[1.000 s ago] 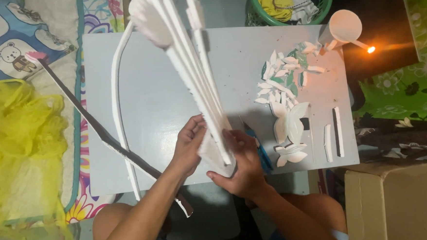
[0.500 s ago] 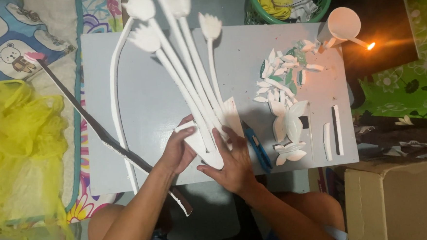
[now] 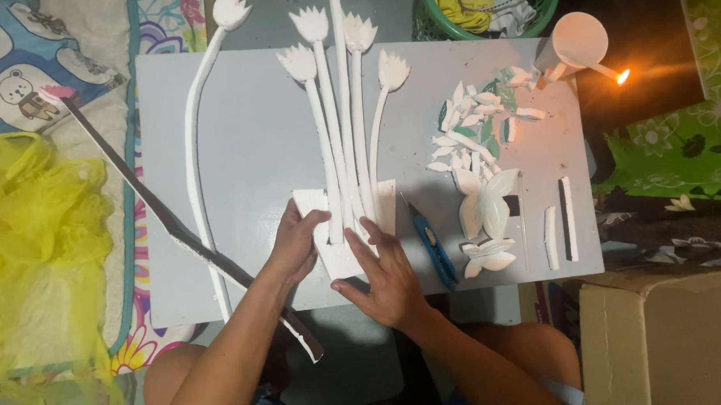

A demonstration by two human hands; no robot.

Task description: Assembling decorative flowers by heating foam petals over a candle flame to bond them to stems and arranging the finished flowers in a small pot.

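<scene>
Several white flower stems with tulip-like heads (image 3: 344, 105) lie flat on the grey board (image 3: 243, 159), fanning out from a white vase-shaped base (image 3: 338, 253). My left hand (image 3: 294, 245) presses the base's left side. On its right side my right hand (image 3: 389, 273) rests flat, fingers spread over the stem ends. One more long curved white stem (image 3: 195, 154) lies apart at the left. A blue utility knife (image 3: 431, 241) lies just right of my right hand.
White petal and leaf cut-outs (image 3: 476, 139) and white strips (image 3: 567, 220) lie at the board's right. A lit candle (image 3: 621, 75) and white scoop (image 3: 576, 45) are at top right, a green basket (image 3: 490, 7) above, a cardboard box (image 3: 672, 334) lower right, yellow netting (image 3: 25, 245) left, a dark stick (image 3: 155, 213).
The bundle of stems, held raised and bunched before, has come down onto the board and spread into a fan. Both hands now press on its base.
</scene>
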